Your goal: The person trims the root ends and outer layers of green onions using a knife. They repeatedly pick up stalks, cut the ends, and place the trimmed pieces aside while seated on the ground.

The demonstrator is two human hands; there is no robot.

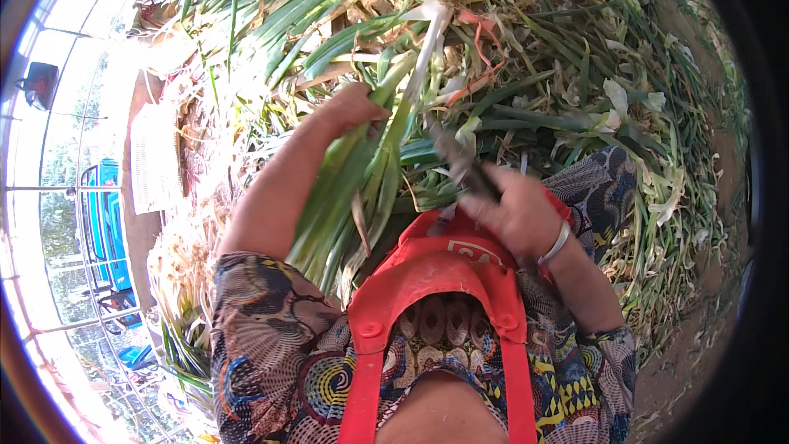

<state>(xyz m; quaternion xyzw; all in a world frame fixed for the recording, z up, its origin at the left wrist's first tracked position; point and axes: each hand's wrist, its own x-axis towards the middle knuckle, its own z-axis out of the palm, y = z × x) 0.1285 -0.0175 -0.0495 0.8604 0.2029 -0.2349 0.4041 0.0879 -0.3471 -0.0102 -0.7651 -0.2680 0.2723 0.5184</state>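
Note:
My left hand [354, 110] grips the green leaves of a large green onion [397, 89]. Its white shank rises from the hand towards the loose pile, and its long leaves hang over my forearm side down to the apron. In my right hand [515, 213] is a dark, motion-blurred hand tool that looks like a knife [462, 163]. Its far end points up and left, a short way from the onion, and I cannot tell whether they touch. A red apron [425, 265] covers my chest and lap below both hands.
More green onions [290, 18] lie heaped at upper left. Stripped leaves [616, 111] cover the ground on the right, beside bare soil [684, 376]. Orange-red twine [481, 52] lies ahead. On the left are a bundle of onions [179, 283], a white crate [154, 160] and a blue vehicle [108, 228].

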